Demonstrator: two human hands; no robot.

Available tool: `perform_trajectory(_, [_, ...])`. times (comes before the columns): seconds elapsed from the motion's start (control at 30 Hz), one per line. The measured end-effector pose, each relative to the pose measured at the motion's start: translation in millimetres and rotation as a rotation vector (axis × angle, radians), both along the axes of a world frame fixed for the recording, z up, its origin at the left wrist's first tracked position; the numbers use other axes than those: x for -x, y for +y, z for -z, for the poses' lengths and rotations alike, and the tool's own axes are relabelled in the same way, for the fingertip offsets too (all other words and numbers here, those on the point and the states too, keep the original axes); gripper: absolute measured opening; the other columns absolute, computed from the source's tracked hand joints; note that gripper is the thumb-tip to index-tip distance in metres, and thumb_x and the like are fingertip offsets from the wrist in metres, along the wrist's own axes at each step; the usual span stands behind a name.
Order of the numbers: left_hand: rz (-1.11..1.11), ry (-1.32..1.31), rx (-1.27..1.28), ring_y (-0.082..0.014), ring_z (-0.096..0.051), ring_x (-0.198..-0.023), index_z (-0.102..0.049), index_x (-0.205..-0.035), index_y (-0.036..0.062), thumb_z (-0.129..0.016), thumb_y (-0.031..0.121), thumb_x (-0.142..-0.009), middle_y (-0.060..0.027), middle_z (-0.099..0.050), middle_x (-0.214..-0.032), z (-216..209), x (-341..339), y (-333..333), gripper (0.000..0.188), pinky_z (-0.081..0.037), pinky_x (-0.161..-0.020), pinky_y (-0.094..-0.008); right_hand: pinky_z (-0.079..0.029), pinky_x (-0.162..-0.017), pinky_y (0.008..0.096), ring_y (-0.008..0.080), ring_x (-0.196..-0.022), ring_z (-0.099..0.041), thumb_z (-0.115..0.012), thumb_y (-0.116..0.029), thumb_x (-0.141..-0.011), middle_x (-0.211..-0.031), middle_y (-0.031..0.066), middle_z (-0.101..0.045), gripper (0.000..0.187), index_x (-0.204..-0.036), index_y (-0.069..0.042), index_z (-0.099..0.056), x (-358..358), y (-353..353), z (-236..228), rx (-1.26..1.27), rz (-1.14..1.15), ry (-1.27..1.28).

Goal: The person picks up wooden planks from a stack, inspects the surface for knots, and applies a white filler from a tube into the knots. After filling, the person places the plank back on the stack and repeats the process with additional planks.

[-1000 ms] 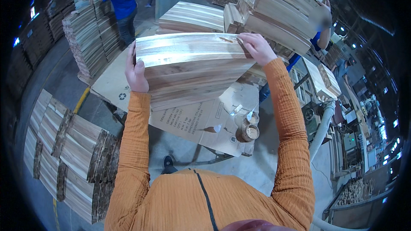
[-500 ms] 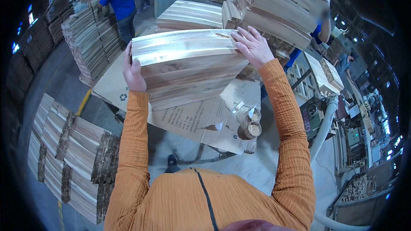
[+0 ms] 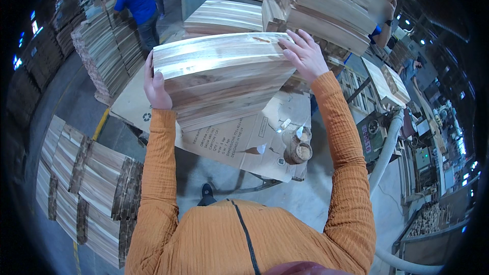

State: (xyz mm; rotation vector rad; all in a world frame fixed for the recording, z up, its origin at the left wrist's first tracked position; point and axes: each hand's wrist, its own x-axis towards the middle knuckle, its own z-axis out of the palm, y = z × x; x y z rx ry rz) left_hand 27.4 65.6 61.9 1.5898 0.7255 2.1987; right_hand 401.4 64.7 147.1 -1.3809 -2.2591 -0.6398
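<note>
A stack of striped, light-brown wooden panels (image 3: 219, 89) stands in front of me, its pale top panel (image 3: 214, 56) shining with glare. My left hand (image 3: 156, 85) grips the left end of that top panel, thumb at the near corner and fingers along the side. At the right end, my right hand (image 3: 305, 56) holds the far corner with its fingers laid over the upper face. A dark knot or flaw (image 3: 261, 39) shows near the right fingertips. The undersides of both hands are hidden.
Printed cardboard (image 3: 224, 147) covers the table, with two stained containers (image 3: 300, 153) near its right corner. Tall panel piles (image 3: 326, 15) rise at the back right, more panels (image 3: 86, 183) lie at left. A hose (image 3: 384, 147) hangs right. Co-workers in blue (image 3: 140, 0) stand beyond.
Both hands keep their places on the top panel, and the view has shifted slightly. At the back right, the raised board beside a co-worker's hand has changed its angle.
</note>
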Motion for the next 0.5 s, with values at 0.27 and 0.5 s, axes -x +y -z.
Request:
perform_trajectory(0.27, [0.010, -0.011, 0.009, -0.0248, -0.044, -0.121, -0.038, -0.132, -0.0071, -0.043, 0.041, -0.086, -0.0181, -0.046, -0.130, 2.4, 3.8, 2.3, 0.067, -0.030, -0.103, -0.0340, -0.022, -0.106, 0.0484, 0.0321, -0.134, -0.026, -0.035, -0.045, -0.093, -0.142, 0.0054, -0.039, 0.043, -0.128, -0.027, -0.053, 6.9, 9.2, -5.6, 0.032, -0.023, 0.068])
perform_trajectory(0.5, [0.051, -0.016, -0.004, -0.0244, -0.045, -0.121, -0.040, -0.131, -0.0073, -0.041, 0.037, -0.085, -0.0173, -0.047, -0.131, 2.2, 2.3, 1.6, 0.064, -0.030, -0.103, -0.0335, -0.020, -0.107, 0.0515, 0.0316, -0.135, -0.024, -0.031, -0.041, -0.091, -0.144, 0.0051, -0.037, 0.045, -0.131, -0.029, -0.049, 14.3, 30.9, -0.2, 0.143, -0.031, 0.069])
